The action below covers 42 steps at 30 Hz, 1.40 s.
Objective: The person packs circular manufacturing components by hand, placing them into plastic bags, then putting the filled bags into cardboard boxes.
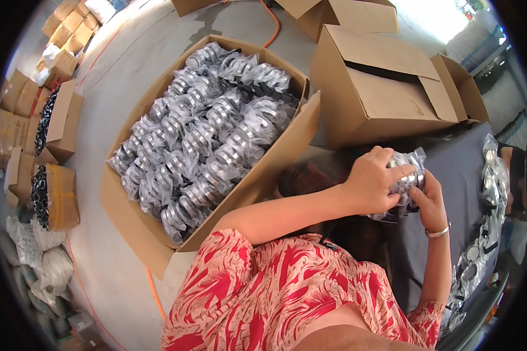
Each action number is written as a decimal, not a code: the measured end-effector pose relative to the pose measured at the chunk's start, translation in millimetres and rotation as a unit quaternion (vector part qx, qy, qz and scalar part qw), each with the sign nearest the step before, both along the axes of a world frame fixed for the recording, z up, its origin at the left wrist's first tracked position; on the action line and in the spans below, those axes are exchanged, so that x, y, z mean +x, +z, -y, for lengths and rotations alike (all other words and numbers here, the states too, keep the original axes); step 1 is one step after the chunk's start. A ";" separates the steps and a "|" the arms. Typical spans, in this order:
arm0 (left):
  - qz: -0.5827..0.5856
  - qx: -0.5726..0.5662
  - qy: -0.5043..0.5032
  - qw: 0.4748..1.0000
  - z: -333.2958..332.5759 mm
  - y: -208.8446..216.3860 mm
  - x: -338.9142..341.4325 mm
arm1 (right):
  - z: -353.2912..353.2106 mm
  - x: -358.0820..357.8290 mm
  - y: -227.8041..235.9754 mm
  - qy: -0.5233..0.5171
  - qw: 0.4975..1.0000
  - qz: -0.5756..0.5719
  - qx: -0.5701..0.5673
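At the near edge of the dark-covered table, my left hand and my right hand hold a short stack of round silver parts in clear plastic bags. My left fingers wrap over the stack from the left, while my right hand grips its lower right side. The exact kind of part cannot be made out. To my left stands a large open carton filled with rows of similar bagged silver parts.
More bagged round parts line the right side of the dark table cover. A brown carton stands beyond my hands. Opened cartons holding black parts and plastic sacks sit far left. An orange hose crosses the floor.
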<state>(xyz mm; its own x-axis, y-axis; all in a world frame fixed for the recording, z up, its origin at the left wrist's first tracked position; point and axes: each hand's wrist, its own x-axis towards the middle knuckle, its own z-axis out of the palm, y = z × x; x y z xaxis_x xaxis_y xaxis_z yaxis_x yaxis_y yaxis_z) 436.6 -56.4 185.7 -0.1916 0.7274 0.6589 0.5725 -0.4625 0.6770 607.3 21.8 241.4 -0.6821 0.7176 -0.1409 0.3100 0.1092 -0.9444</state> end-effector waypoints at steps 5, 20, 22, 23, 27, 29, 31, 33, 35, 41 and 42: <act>0.030 -0.078 0.098 0.992 25.0 -26.3 -68.2 | -15.3 -97.8 -23.0 0.136 0.989 0.046 -0.014; -0.011 -0.065 0.351 0.934 20.3 -49.8 -345.5 | -75.8 -456.5 -75.5 0.368 0.925 -0.042 0.082; -0.027 -0.067 0.359 0.931 14.6 -52.3 -382.9 | -80.9 -496.8 -79.3 0.373 0.926 -0.030 0.053; -0.042 -0.050 0.358 0.931 9.9 -57.7 -401.8 | -85.2 -515.7 -84.9 0.377 0.924 -0.041 0.057; -0.073 -0.049 0.370 0.925 2.3 -79.4 -456.5 | -92.0 -579.1 -115.6 0.368 0.928 -0.048 0.035; -0.070 -0.048 0.378 0.922 -2.7 -93.2 -472.4 | -97.5 -600.7 -132.0 0.374 0.923 -0.057 0.065; -0.041 -0.071 0.377 0.923 -2.5 -117.8 -492.9 | -94.8 -623.7 -159.6 0.381 0.907 -0.119 0.137; -0.110 -0.161 0.414 0.889 -9.4 -149.1 -491.3 | -102.6 -634.2 -204.7 0.352 0.845 -0.032 0.402; -0.180 -0.281 0.453 0.826 -21.8 -158.2 -479.3 | -114.8 -644.1 -235.0 0.341 0.824 0.051 0.450; -0.214 -0.266 0.468 0.815 -4.0 -157.1 -478.9 | -88.8 -644.0 -218.2 0.350 0.851 0.108 0.377; -0.212 -0.267 0.469 0.815 -4.3 -157.1 -477.4 | -89.4 -645.6 -222.4 0.343 0.855 0.105 0.374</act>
<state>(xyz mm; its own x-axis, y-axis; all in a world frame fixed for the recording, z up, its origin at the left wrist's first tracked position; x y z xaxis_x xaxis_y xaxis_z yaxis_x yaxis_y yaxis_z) -40.7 -52.1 28.6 -0.6651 0.5974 0.4481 0.7400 0.6078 0.2880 -38.3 111.2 19.1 -0.9948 0.1011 0.0108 0.0848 0.8834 -0.4610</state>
